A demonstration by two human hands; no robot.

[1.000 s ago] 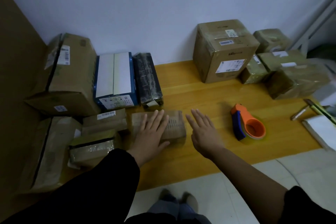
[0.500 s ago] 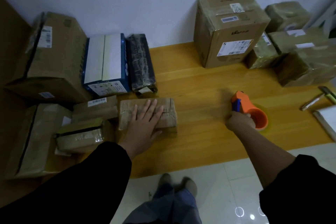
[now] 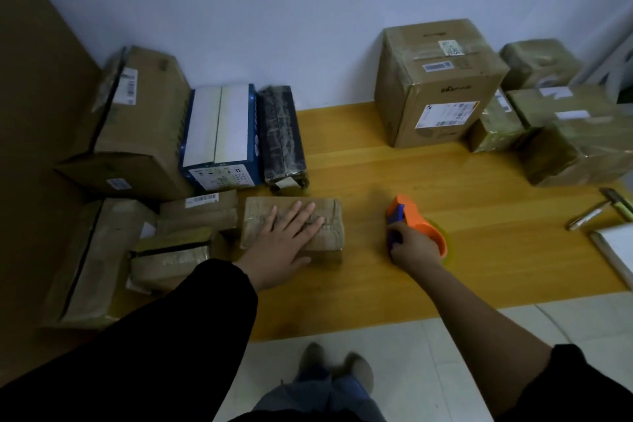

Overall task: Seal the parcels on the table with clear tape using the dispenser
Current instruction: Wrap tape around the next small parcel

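Fingers (image 3: 300, 216) of the left hand (image 3: 281, 250) lie straight and spread, pressing flat on a small brown parcel (image 3: 332, 233) at centre frame, while the right hand (image 3: 414, 248) curls its fingers around the blue handle of an orange tape dispenser (image 3: 423, 228) just right of centre, resting on the table and apart from that parcel. Both sit on a yellow wooden table (image 3: 359, 288) that fills the middle of the frame and meets a pale wall (image 3: 308, 10) at the top. A large brown carton (image 3: 140, 134) stands at upper left, and a tall cube carton (image 3: 435, 89) with white labels stands at upper right against the wall. A long flat carton (image 3: 92, 260) lies at lower left. A cluster of tape-wrapped parcels (image 3: 575, 147) crowds the right edge, just beside the cube carton. A blue and white box (image 3: 219, 134) stands between the large carton and a black wrapped parcel (image 3: 281, 134), left of centre. Nearer the person, a barcoded parcel (image 3: 198, 212) touches the left side of the pressed parcel, and a black-banded packet (image 3: 171, 257) lies just below it. A white pad (image 3: 616, 250) and a metal pen (image 3: 585, 217) lie at the far right edge. Black sleeves (image 3: 171, 336) cover both upper arms, the right forearm bare.
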